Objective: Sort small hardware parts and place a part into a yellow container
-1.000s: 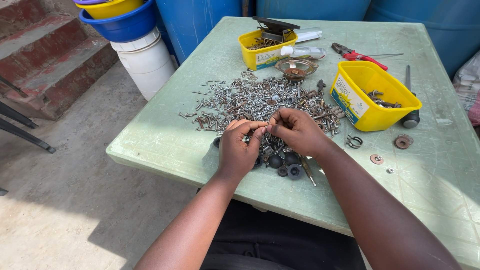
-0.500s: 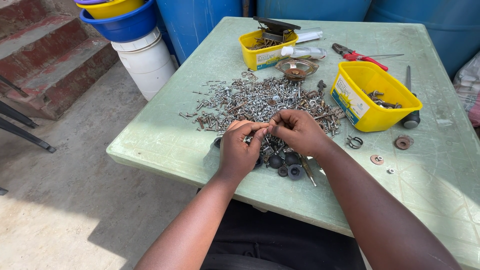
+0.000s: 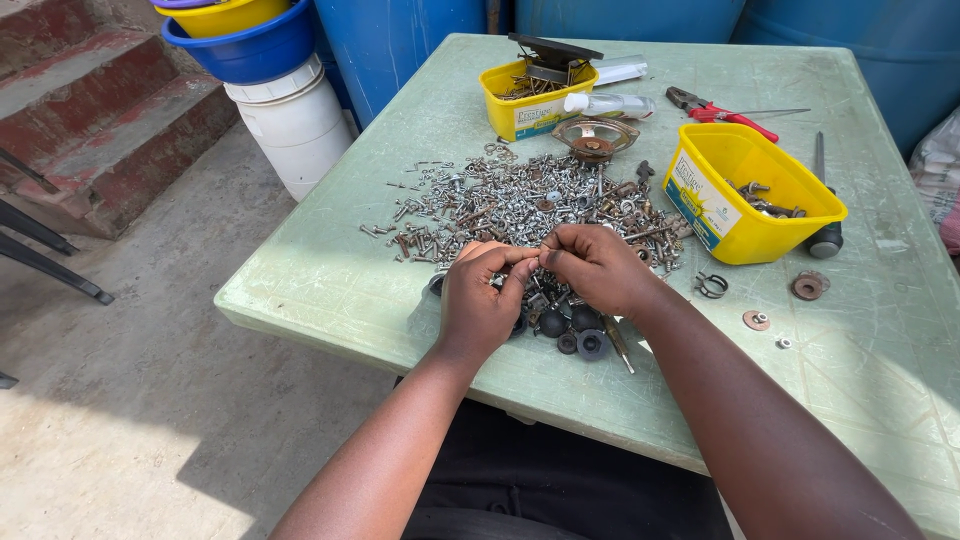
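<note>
Now both hands, left hand [image 3: 480,300] and right hand [image 3: 597,265], meet fingertip to fingertip, pinched shut on a small metal fastener [image 3: 530,260] over the heap of screws [image 3: 520,200] on the green desk [image 3: 330,290]; sorting it seems next.

Outdoor yard workshop | pale green plastic table [image 3: 400,300] heaped with loose metal screws and bolts [image 3: 520,200] | blue plastic drums [image 3: 400,40] behind table | brick steps [image 3: 90,130] left of table

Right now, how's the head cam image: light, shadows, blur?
Head view: hard sunlight, sharp overall. The left hand and right hand throw a dark shadow onto the green table; bright patches at its right end. Screw pile glints, individual pieces too small to resolve. Mild wide-angle bend at the edges.
</note>
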